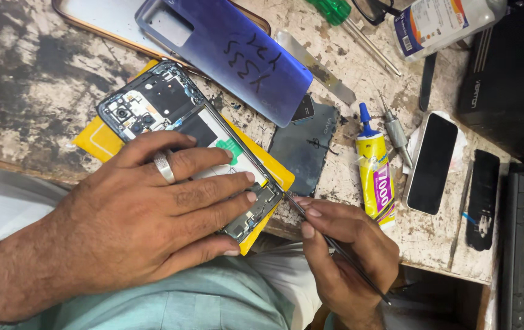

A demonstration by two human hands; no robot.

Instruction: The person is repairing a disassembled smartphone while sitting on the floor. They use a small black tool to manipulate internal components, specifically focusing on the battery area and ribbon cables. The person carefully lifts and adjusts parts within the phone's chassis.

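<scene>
An opened phone [158,104] with its back cover off lies on a yellow pad [98,140] at the bench's near edge. My left hand [133,220] lies flat on the phone and pins it down, a ring on one finger. My right hand [344,256] pinches a thin dark metal tool [335,244] like a pen. The tool's tip touches the phone's lower corner, beside the exposed circuit board [256,208].
A blue back cover [231,55] lies behind the phone, over another phone with a brown rim. A dark back panel [304,146], a glue tube [375,177], a small screwdriver [395,131], two more phones [433,162], a green-handled screwdriver [335,9] and a white bottle [439,21] crowd the right side.
</scene>
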